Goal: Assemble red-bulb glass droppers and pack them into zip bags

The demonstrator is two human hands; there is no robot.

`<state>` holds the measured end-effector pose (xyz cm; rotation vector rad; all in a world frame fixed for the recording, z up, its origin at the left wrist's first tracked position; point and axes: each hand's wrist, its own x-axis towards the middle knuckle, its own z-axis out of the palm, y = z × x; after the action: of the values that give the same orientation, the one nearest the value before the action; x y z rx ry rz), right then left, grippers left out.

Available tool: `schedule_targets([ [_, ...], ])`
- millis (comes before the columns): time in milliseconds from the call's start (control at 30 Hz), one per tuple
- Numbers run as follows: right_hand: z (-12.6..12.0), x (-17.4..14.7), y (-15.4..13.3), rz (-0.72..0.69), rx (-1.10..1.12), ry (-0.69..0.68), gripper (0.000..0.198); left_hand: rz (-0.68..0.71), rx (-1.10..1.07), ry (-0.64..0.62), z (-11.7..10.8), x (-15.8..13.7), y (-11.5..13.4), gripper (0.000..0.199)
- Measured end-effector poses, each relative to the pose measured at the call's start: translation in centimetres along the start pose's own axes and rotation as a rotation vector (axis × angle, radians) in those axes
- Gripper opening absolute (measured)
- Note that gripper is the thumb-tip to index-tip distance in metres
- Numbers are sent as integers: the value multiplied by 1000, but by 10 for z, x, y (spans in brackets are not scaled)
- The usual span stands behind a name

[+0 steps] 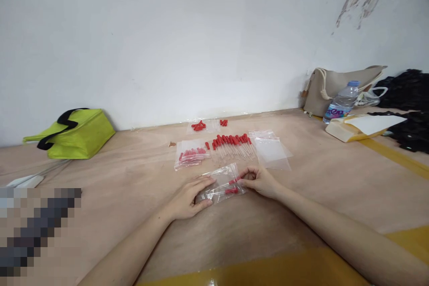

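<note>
A clear plastic zip bag [219, 178] lies on the table between my hands. My left hand [189, 196] holds its left end, fingers along the far side and thumb at the near side. At the bag's right end, my right hand [259, 182] pinches a red-bulbed dropper [234, 180]. Another red dropper bulb [231, 191] shows in the bag near its lower right corner. Just beyond stands a row of droppers [233, 143] with red bulbs and clear stems. To its left is a stack of filled bags [191, 156]; to its right are flat clear bags [271, 152].
Loose red bulbs [198, 126] lie on plastic near the wall. A lime-green bag [82, 134] stands at left. At right are a water bottle [341, 103], a beige bag [345, 80], an open packet [362, 126] and a black heap [407, 91]. Yellow tape [254, 272] crosses the front.
</note>
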<state>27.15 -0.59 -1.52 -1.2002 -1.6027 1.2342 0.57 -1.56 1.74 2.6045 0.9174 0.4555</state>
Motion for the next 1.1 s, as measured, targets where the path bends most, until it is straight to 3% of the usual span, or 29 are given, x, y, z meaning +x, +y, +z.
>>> schedule_targets([
  [133, 3, 3, -2, -127, -156, -27, 23, -22, -10, 14, -1, 0, 2, 49],
  [267, 0, 1, -11, -287, -199, -137, 18, -18, -37, 26, -2, 1, 4, 42],
  [400, -4, 3, -9, -207, -220, -168, 19, -20, -83, 24, -3, 2, 6, 21],
  [533, -12, 14, -1, -125, -222, 3, 19, -43, -105, 24, -4, 2, 8, 16],
  [733, -32, 63, -10, -174, -571, 427, 18, -30, -100, 20, -3, 1, 7, 17],
  [900, -29, 102, -17, -71, -696, 455, 21, -19, -112, 22, -2, 1, 6, 18],
  [1100, -19, 115, -22, 68, -590, 478, 26, -15, -115, 22, -2, 1, 6, 21],
])
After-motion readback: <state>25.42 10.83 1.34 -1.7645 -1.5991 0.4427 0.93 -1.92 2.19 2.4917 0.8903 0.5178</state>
